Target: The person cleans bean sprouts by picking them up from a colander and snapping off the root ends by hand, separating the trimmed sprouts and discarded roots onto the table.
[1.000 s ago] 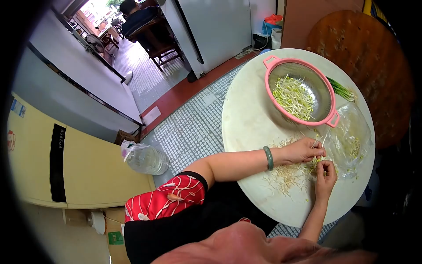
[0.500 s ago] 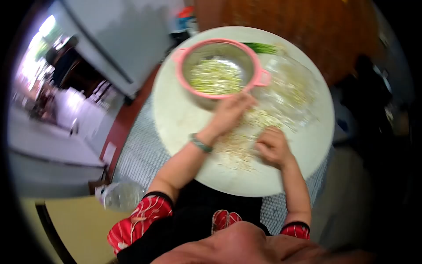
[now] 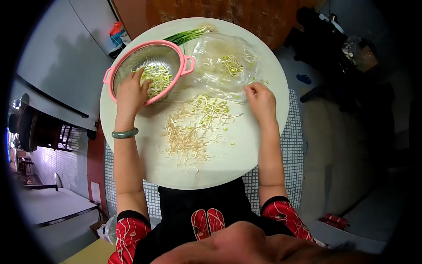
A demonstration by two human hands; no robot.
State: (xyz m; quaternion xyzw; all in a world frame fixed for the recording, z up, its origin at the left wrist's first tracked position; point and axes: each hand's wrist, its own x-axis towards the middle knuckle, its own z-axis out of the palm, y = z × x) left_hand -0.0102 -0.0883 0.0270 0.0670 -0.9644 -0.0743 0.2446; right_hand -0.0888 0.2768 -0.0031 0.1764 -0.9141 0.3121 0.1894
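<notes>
My left hand [image 3: 131,93], with a green bangle at the wrist, reaches over the near left rim of the pink-rimmed colander [image 3: 190,65]. Its fingers are apart and touch the bean sprouts [image 3: 160,80] inside. To the right, my right hand [image 3: 260,99] is closed in a pinch at the near right edge of a clear plastic bag [image 3: 211,53], which has more sprouts in it. Between my hands lies a loose pile of sprouts [image 3: 211,108], with thin brownish root ends [image 3: 184,136] on its near left side.
Green onions [image 3: 184,36] lie at the far edge of the round white table [image 3: 228,169]. A brown wooden round board [image 3: 220,11] stands behind it. Dark furniture is at the right, with a blue slipper [image 3: 303,79] on the floor. A chair stands far left.
The view has turned toward the table. My left hand has gone from the loose sprouts into the colander and spread its fingers. My right hand has moved away from the pile to the bag's edge.
</notes>
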